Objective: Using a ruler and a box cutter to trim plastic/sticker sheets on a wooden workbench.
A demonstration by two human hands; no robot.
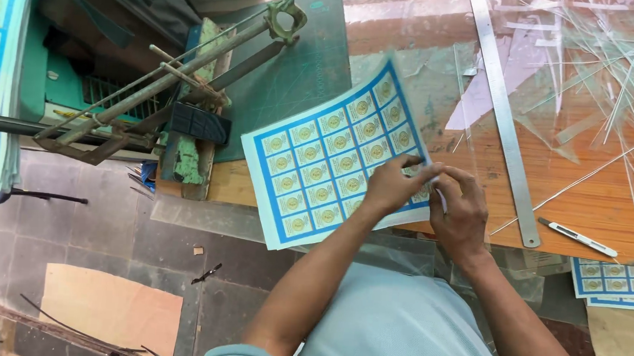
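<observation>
One sheet: blue-bordered printed label sheet with rows of round gold emblems (336,157), uncut, tilted, resting on the orange wooden table (594,202) beside the green cutting mat (301,74).
Left hand (392,184): fingers closed, pinching the sheet's right edge.
Right hand (461,212): fingertips closed on the same edge.
Progress: judged early; the edge looks to be only just getting worked.
Left over: two more label sheets (615,280) wait at lower right.
Nearby: long steel ruler (504,120), grey craft knife (577,237), clear film offcuts (603,56).

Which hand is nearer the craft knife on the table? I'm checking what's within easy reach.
Right. The right hand sits at the printed sheet's edge, just left of the craft knife; the left hand is farther left, on the sheet.
</observation>
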